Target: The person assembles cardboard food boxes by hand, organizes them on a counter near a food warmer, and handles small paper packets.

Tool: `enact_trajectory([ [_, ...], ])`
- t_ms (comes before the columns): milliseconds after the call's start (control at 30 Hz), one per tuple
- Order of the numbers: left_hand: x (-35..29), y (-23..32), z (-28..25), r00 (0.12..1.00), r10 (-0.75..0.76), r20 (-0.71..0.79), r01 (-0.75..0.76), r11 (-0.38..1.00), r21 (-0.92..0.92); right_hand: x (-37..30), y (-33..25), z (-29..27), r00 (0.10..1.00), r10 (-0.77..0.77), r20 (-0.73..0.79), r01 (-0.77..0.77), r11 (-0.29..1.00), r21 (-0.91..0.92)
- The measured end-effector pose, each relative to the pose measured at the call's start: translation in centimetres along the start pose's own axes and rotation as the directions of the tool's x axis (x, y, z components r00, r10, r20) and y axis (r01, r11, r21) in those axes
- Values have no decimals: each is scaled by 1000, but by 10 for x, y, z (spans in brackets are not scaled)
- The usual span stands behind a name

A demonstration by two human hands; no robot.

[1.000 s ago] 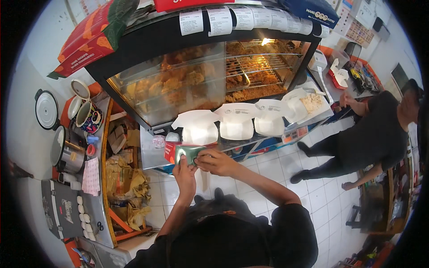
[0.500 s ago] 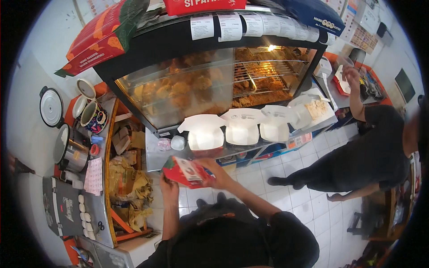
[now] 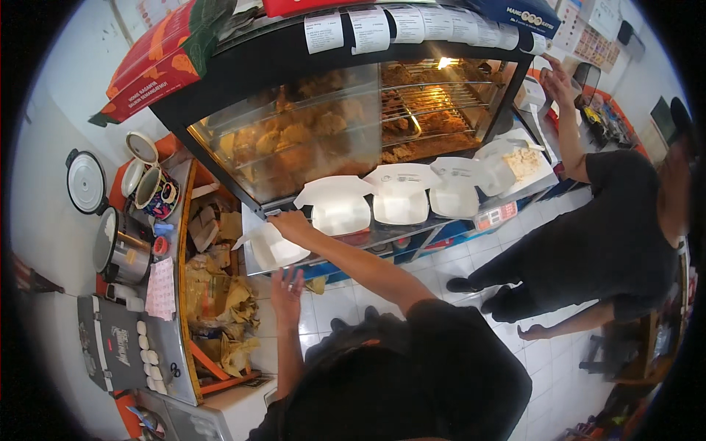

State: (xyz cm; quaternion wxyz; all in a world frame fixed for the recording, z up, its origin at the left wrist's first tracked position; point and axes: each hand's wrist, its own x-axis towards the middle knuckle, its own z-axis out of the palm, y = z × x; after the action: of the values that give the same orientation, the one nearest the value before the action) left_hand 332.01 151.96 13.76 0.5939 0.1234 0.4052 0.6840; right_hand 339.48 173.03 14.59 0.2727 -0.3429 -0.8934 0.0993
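Note:
At the left end of the steel counter [image 3: 257, 269] lies an opened food box [image 3: 273, 248], its white inside facing up. My right hand [image 3: 293, 228] reaches across and is closed at the box's far edge, back of the hand up; its fingertips are partly hidden. Nearer to me, just off the counter edge, my left hand [image 3: 287, 290] is open and empty, its fingers spread. A row of opened white-lined food boxes runs to the right: one beside my right hand [image 3: 340, 212], a second [image 3: 401, 203], and a third [image 3: 453, 198].
Behind the boxes stands a glass warming cabinet [image 3: 287, 140] with fried chicken on racks. Paper slips [image 3: 370, 29] hang from its top edge. A person in black [image 3: 588, 228] works at the right. On the left is a side counter [image 3: 165, 353] with pots and scissors.
The red folded carton, held in both hands before, is now an opened box on the counter's left end. My right hand has moved forward to it; my left has let go.

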Motion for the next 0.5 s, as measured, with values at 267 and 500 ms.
enact_trajectory([
  [267, 2, -39, -89, 980, -149, -131, 180, 946, 269, 31, -36, 27, 999, -28, -30, 28, 999, 23],
  [500, 28, -30, -121, 980, -183, -75, 198, 913, 357, 6, -30, 54, 995, -31, 90, 29, 999, 18],
])
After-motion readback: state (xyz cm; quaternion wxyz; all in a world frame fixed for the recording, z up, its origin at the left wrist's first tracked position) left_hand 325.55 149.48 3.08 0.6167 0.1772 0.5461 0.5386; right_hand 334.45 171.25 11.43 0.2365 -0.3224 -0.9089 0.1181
